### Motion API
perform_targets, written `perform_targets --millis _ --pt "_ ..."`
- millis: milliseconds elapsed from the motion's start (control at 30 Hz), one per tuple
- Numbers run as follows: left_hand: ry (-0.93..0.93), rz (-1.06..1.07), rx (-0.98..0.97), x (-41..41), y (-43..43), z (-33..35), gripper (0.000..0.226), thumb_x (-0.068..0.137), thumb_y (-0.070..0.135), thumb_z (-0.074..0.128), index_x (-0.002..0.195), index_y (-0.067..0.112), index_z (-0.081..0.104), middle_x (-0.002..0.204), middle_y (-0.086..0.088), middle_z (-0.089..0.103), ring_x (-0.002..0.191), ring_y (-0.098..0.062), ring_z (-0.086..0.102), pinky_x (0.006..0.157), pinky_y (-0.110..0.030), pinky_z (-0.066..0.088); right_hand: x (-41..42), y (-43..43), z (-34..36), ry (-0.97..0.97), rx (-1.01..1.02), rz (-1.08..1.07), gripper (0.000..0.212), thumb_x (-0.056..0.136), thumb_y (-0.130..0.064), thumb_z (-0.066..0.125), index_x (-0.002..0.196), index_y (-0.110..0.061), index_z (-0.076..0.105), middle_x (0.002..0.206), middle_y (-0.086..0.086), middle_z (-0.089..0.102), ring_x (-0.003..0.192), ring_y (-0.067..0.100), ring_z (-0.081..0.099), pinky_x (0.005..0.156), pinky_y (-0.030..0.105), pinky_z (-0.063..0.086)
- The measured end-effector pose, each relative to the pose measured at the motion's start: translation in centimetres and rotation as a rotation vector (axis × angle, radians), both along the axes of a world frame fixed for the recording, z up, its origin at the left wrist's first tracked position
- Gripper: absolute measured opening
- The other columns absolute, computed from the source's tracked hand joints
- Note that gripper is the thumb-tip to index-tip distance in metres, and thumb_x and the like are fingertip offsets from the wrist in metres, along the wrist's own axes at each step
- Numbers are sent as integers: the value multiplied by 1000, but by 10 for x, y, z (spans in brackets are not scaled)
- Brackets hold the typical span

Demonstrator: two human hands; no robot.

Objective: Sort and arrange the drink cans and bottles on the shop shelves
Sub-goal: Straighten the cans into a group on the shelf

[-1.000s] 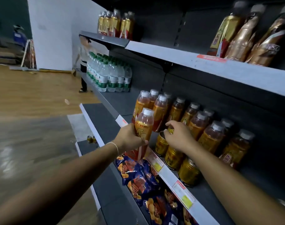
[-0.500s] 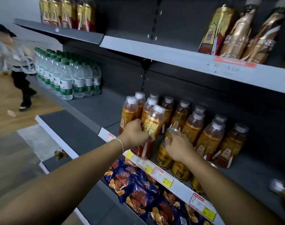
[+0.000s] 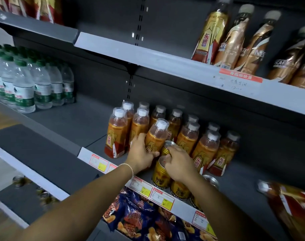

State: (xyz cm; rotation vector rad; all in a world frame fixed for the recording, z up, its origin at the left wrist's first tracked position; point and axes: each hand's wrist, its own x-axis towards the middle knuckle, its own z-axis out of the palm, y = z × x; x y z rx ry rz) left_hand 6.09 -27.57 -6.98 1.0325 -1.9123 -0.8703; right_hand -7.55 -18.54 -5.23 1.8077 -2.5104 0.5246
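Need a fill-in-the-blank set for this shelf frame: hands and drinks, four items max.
1. The left hand grips an orange bottle with a ____ cap.
2. The right hand grips gold cans by their ____.
3. The water bottles at far left have ____ caps.
4. The snack bags lie on the shelf ____ the cans.
Missing words: white; tops; green; below.

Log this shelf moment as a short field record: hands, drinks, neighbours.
left hand: grips an orange bottle at the front of the middle shelf
right hand: fingers curled over the tops of the gold cans at the shelf edge
other orange bottles: upright in rows behind both hands
water bottles: upright, far left
upper shelf: coffee bottles, right side
below: snack bags
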Motion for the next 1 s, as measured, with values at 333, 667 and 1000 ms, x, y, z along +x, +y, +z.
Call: perform_targets --millis 333,667,1000 --pt "-257 163 -59 -1 0 -2 67 75 48 80 119 12 46 122 -15 53 103 -33 60 85 -39 51 -2 -3 -4 26 -31 -14 50 99 -27 42 148 -14 44 154 4 41 144 20 31 117 33 26" --pt "-149 147 39 -22 -12 -6 57 85 34 74 128 6 49 130 -15 51 118 -31 54 96 -37 45 0 2 -2 59 -107 -42 46 95 -24 47 139 -10 52 139 7 53 131 22 36 107 33 36" --pt "-218 121 105 -54 -33 -13 30 91 39 67 78 13 58 86 -8 66 86 -29 64 72 -34 50 1 5 1 13 -141 -31 40 90 -19 49 130 -12 57 129 3 60 127 18 41 101 33 42"
